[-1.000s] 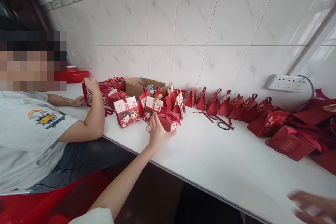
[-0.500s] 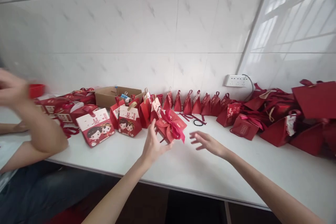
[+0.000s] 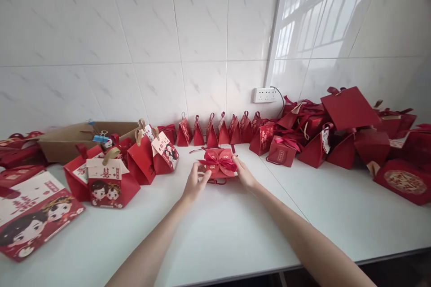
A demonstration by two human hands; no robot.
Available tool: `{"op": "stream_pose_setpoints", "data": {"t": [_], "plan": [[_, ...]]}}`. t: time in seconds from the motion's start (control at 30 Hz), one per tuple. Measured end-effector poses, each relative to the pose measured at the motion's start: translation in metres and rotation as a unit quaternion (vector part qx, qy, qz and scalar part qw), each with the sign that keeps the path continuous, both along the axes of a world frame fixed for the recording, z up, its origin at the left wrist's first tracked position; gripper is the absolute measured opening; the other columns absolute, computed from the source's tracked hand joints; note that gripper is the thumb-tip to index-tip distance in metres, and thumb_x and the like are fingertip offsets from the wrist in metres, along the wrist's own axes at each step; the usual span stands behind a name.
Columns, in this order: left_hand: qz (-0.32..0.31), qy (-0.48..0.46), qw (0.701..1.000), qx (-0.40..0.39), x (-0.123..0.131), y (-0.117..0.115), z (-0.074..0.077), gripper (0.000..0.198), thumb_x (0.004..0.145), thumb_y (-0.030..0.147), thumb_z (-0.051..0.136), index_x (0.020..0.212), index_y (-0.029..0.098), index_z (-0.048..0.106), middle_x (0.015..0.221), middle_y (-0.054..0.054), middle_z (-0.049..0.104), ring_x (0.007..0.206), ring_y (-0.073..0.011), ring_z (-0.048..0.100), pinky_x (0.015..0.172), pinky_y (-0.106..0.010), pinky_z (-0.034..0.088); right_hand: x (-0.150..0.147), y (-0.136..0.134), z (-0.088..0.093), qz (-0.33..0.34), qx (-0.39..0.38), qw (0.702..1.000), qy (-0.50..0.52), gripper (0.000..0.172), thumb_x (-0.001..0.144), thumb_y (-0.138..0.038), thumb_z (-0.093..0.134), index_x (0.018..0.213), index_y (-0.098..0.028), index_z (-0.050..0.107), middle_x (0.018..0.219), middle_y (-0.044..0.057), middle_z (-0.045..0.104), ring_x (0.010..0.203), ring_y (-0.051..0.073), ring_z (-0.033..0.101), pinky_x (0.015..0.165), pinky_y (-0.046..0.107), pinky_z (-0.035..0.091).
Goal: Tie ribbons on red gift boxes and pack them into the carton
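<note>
A red gift box (image 3: 219, 170) with a dark pink ribbon bow (image 3: 220, 161) on top is between my two hands at the middle of the table. My left hand (image 3: 196, 182) grips its left side, with the thumb at the front edge. On the opposite side my right hand (image 3: 244, 172) holds the right edge, fingers closed against it. Gold print shows on the box's folded petal-like top. Dark red cord or ribbon lies around it, partly hidden by the box.
Small red triangular bags (image 3: 212, 136) stand in a row along the tiled wall. At left are illustrated gift boxes (image 3: 106, 184) and a cardboard box (image 3: 60, 143) with blue clips (image 3: 101, 138). A heap of red boxes (image 3: 350, 110) fills the right, below a power socket (image 3: 266, 95).
My view has swung right, and the other person is out of sight. My right hand has come in to the red gift box, which now sits level between both hands.
</note>
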State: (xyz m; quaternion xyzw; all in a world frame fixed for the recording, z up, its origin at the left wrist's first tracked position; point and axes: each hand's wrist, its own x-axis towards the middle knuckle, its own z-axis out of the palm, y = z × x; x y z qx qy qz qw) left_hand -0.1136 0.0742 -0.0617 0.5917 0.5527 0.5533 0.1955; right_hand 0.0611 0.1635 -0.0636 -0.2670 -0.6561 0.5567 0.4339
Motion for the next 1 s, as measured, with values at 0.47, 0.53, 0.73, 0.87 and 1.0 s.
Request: {"op": "stream_pose_setpoints", "data": {"t": [0.47,0.53,0.73,0.87,1.0], "plan": [[-0.022,0.005,1.000,0.006,0.010,-0.013,0.013,0.025,0.075,0.043,0.051,0.076,0.019,0.045,0.079,-0.002,0.057,0.074,-0.0157,0.055,0.067,-0.027,0.045,0.011,-0.019,0.012,-0.078,0.079,0.988,-0.107,0.042,0.079,-0.062,0.047,0.079,-0.020,0.048,0.088,0.003,0.059,0.082,0.017,0.057,0.079,0.034,0.045],[0.027,0.026,0.999,0.013,0.008,-0.012,0.014,0.025,0.079,0.043,0.046,0.072,0.020,0.044,0.077,-0.002,0.056,0.077,-0.0163,0.055,0.068,-0.026,0.044,0.010,-0.023,0.013,-0.058,0.051,0.993,-0.093,0.043,0.078,-0.063,0.048,0.079,-0.020,0.045,0.091,0.003,0.057,0.084,0.017,0.056,0.078,0.034,0.048],[0.056,0.036,0.997,0.034,0.004,-0.010,0.015,0.025,0.081,0.040,0.043,0.066,0.020,0.040,0.073,0.000,0.051,0.072,-0.0147,0.052,0.063,-0.023,0.042,0.010,-0.028,0.012,0.013,-0.001,0.998,-0.054,0.041,0.074,-0.060,0.056,0.082,-0.022,0.044,0.094,0.002,0.054,0.092,0.018,0.056,0.078,0.038,0.053],[0.063,0.028,0.997,0.036,0.003,-0.010,0.015,0.027,0.081,0.040,0.044,0.064,0.021,0.040,0.065,0.002,0.045,0.064,-0.0135,0.047,0.058,-0.022,0.040,0.007,-0.023,0.012,0.000,-0.013,0.999,-0.031,0.043,0.071,-0.059,0.059,0.076,-0.017,0.051,0.090,0.003,0.056,0.089,0.018,0.056,0.084,0.040,0.052],[0.085,0.029,0.994,0.059,0.002,-0.009,0.014,0.026,0.081,0.038,0.045,0.062,0.020,0.040,0.069,0.000,0.046,0.068,-0.0146,0.048,0.060,-0.023,0.042,0.008,-0.022,0.017,0.026,-0.057,0.998,0.002,0.043,0.066,-0.058,0.065,0.071,-0.016,0.054,0.088,0.003,0.058,0.084,0.017,0.056,0.082,0.041,0.052]]}}
